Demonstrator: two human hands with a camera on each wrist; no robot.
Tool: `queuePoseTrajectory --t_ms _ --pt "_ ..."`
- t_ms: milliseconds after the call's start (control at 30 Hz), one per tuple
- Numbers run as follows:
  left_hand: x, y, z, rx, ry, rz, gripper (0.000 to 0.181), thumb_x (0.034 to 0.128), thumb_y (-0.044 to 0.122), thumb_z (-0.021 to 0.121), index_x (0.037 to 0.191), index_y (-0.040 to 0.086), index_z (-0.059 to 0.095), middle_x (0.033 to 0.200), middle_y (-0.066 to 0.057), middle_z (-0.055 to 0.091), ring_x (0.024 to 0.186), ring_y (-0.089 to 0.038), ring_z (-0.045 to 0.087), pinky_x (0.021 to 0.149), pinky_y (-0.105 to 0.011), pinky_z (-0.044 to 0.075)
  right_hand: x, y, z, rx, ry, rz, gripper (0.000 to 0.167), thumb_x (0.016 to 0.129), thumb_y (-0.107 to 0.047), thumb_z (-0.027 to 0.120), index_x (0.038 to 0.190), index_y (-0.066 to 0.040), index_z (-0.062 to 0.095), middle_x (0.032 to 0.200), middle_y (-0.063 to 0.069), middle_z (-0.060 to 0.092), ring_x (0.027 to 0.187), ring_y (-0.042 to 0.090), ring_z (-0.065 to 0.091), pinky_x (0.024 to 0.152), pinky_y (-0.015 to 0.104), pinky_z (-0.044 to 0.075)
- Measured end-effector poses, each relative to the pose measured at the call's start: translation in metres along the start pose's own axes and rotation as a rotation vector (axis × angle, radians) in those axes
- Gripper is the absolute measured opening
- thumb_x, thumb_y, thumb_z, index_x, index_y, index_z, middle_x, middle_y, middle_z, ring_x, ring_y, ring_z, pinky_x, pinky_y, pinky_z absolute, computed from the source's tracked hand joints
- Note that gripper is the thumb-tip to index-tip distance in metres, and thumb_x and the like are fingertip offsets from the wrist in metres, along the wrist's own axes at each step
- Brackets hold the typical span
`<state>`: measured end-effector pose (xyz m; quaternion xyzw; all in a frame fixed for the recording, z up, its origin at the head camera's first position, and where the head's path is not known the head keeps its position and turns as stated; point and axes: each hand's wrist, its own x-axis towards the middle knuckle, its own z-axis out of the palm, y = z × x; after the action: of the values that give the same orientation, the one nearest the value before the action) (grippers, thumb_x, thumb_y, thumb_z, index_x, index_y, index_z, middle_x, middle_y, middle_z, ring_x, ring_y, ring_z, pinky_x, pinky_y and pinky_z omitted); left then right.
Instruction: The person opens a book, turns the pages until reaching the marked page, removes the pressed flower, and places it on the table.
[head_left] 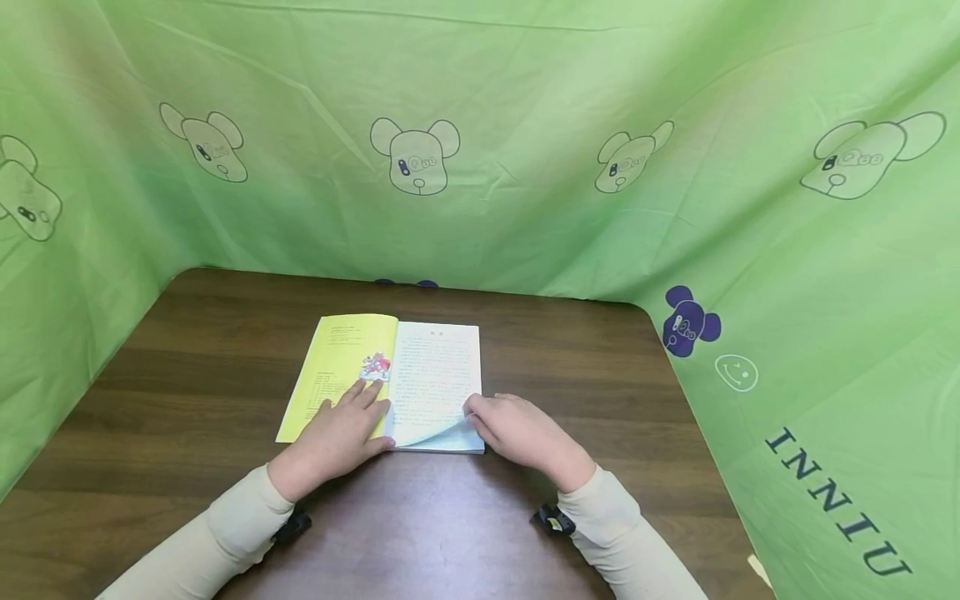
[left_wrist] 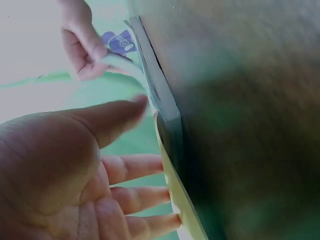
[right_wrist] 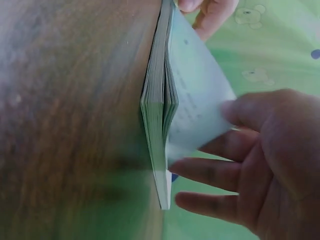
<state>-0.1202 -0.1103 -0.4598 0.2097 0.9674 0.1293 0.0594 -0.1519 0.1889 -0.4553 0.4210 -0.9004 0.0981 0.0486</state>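
A book lies open on the table, its left side a yellow page (head_left: 330, 358) with a small coloured picture, its right side a white printed page (head_left: 435, 367). Spread over the lower part of the yellow page, the left hand (head_left: 333, 433) rests with its fingertips on the paper, the thumb by the spine. At the lower right corner, the right hand (head_left: 525, 432) pinches a lifted leaf (right_wrist: 197, 85) between thumb and index finger; its other fingers extend beside the page block (right_wrist: 155, 115) in the right wrist view.
The brown wooden table (head_left: 577, 358) surrounds the book. A green curtain (head_left: 525, 225) printed with bear heads hangs behind and at both sides. Black bands (head_left: 555, 520) are on both wrists. A small pale object (head_left: 759, 570) shows at the table's right edge.
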Motion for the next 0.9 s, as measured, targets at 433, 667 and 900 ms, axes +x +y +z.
queuePoseTrajectory --t_ms 433,667,900 --pt "0.002 0.002 0.009 -0.016 0.076 -0.052 0.073 0.0824 0.059 0.079 0.133 0.007 0.065 0.156 -0.018 0.047 0.147 -0.042 0.038 0.099 -0.078 0.038 0.004 -0.002 0.000 -0.123 0.316 -0.056 0.009 0.104 -0.028 0.060 0.102 -0.021 0.066 0.087 -0.013 0.071 0.077 0.006 0.069 0.072 0.032 0.054" --pt "0.002 0.003 0.010 -0.033 0.101 -0.055 0.062 0.0869 0.050 0.078 0.130 0.007 0.066 0.154 -0.017 0.050 0.146 -0.042 0.041 0.098 -0.079 0.038 0.005 -0.003 -0.002 -0.139 0.370 -0.109 0.017 0.106 -0.029 0.057 0.107 -0.019 0.071 0.097 -0.008 0.075 0.092 0.011 0.073 0.079 0.033 0.057" --pt "0.003 0.004 0.011 -0.080 0.192 -0.062 0.079 0.0889 0.039 0.079 0.152 0.004 0.046 0.153 -0.020 0.050 0.141 -0.041 0.047 0.096 -0.075 0.043 0.005 -0.004 -0.009 -0.080 0.413 0.036 0.025 0.096 -0.026 0.070 0.118 -0.014 0.069 0.129 0.002 0.071 0.118 0.022 0.068 0.098 0.042 0.054"
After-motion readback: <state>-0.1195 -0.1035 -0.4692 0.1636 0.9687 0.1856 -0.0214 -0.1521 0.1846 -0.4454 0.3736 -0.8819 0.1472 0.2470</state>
